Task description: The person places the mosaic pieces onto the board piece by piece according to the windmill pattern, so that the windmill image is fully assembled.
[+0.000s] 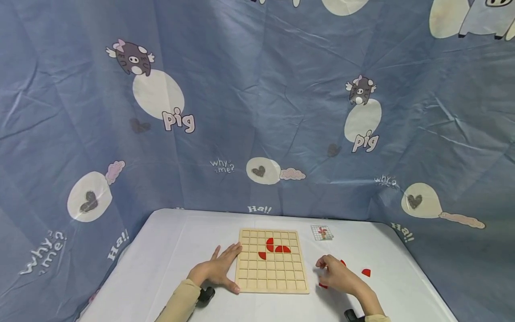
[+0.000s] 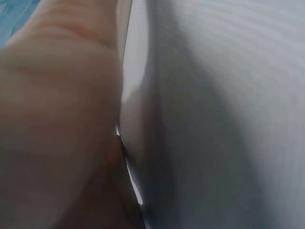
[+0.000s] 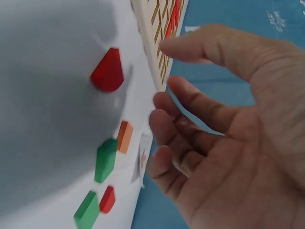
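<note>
A pale wooden grid board (image 1: 271,286) lies on the white table, with several red quarter-round pieces (image 1: 262,256) in its upper cells. My left hand (image 1: 217,270) rests along the board's left edge, fingers spread and thumb at the lower corner. Its wrist view is filled by blurred skin and white cloth. My right hand (image 1: 338,275) hovers right of the board, holding nothing, its fingers loosely bent in the right wrist view. Near it lies a red quarter-round piece (image 3: 108,71). Further along are two green pieces, one of them (image 3: 106,161) beside an orange piece (image 3: 125,137), and a smaller red piece (image 3: 107,200).
A small card (image 1: 322,232) with a printed grid and a coloured figure lies beyond the board's upper right corner. Another red piece (image 1: 366,272) sits to the right of my right hand. A blue printed curtain (image 1: 257,112) stands around the table.
</note>
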The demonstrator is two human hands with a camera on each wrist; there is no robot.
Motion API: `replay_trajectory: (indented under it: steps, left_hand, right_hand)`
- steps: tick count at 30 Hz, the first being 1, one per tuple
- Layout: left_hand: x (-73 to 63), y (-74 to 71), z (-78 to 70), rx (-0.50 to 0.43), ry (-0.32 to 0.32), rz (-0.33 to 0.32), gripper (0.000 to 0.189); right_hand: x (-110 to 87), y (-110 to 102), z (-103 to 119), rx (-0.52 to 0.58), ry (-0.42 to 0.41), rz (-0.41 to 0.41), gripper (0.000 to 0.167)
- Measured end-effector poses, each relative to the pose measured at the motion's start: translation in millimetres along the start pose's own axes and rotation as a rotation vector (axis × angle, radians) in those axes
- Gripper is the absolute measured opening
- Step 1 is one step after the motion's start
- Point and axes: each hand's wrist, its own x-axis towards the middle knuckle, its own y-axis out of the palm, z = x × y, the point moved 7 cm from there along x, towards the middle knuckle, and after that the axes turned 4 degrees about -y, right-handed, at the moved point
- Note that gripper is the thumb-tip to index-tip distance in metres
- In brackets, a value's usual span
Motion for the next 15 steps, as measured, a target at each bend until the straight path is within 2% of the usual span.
replay_trajectory:
  steps: [5,10,15]
  left_hand:
    - [-0.1,0.0,0.5,0.001,-0.004,-0.004,0.133]
    - [-0.1,-0.2,1.1,0.007,-0.012,0.0,0.133]
    - [1.9,0.6,3.0,0.009,-0.014,0.0,0.133]
  right_hand:
    - [-5.5,1.7,-6.0,0.034,-0.051,0.052,0.032]
    - [-4.4,9.4,-13.9,0.11,-0.053,0.104,0.027]
    - [-1.1,12.3,-19.4,0.111,-0.027,0.076,0.022]
